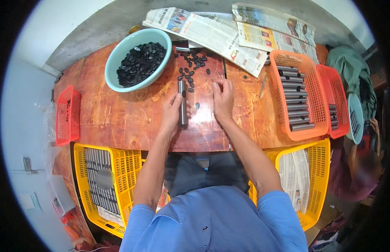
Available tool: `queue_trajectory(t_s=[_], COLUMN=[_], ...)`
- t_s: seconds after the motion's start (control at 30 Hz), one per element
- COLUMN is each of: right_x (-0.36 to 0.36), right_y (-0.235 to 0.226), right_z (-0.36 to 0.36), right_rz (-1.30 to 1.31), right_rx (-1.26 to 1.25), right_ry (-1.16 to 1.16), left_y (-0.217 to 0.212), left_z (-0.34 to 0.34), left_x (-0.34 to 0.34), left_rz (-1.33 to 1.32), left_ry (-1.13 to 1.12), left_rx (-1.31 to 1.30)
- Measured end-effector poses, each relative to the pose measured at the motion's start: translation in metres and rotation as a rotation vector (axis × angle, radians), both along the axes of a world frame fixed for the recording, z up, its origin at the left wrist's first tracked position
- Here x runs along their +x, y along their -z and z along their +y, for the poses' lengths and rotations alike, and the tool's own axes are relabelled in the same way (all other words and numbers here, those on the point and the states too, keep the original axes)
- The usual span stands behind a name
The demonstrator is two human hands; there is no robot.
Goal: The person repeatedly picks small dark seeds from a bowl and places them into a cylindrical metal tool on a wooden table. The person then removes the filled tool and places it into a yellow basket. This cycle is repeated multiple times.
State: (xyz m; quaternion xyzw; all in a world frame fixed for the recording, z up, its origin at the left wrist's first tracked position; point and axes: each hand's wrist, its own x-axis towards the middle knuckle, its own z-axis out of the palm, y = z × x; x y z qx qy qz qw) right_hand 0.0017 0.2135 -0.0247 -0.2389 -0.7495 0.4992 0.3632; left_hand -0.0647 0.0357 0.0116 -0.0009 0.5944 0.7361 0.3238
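Observation:
My left hand [171, 112] is closed around a dark grey metal tube [183, 115], which stands nearly in line with my forearm over the wooden table [136, 122]. A black oval spot shows on the tube's side near its far end. To the right, my right hand [223, 102] is held over the table with its fingers curled; whatever is in them, if anything, is hidden. One small dark oval piece [197, 106] lies between my hands. Beyond the tube several loose black oval pieces [190, 77] are scattered. Another short tube [182, 49] lies behind them.
A pale green basin [112, 83] of black pieces stands at the back left. Newspapers [211, 35] cover the far edge. An orange basket [283, 122] holds tubes at right, beside a red basket [342, 98]. Yellow crates [130, 168] flank me. Another person [361, 172] is at far right.

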Motion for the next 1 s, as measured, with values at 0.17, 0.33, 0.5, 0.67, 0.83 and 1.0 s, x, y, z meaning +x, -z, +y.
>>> queue_trajectory(t_s=[0.17, 0.33, 0.5, 0.67, 0.83, 1.0], right_x=[0.000, 0.001, -0.002, 0.001, -0.007, -0.047], right_y=[0.003, 0.003, 0.011, 0.003, 0.007, 0.019], right_z=[0.001, 0.000, 0.000, 0.001, 0.002, 0.020], right_rz=[-0.025, -0.019, -0.047, -0.077, -0.106, -0.139], right_rx=[0.087, 0.066, 0.132, 0.084, 0.186, 0.441], right_ry=[-0.017, -0.038, -0.028, -0.025, -0.056, 0.051], left_y=[0.001, 0.002, 0.004, 0.018, 0.004, 0.027], left_z=[-0.003, -0.008, 0.015, 0.031, 0.008, -0.005], left_x=[0.005, 0.021, 0.028, -0.001, 0.012, 0.014], left_rz=[-0.251, -0.087, -0.073, 0.035, 0.060, 0.163], left_ry=[-0.027, 0.161, 0.188, 0.034, -0.015, -0.038], left_rx=[0.258, 0.052, 0.071, 0.215, 0.152, 0.207])
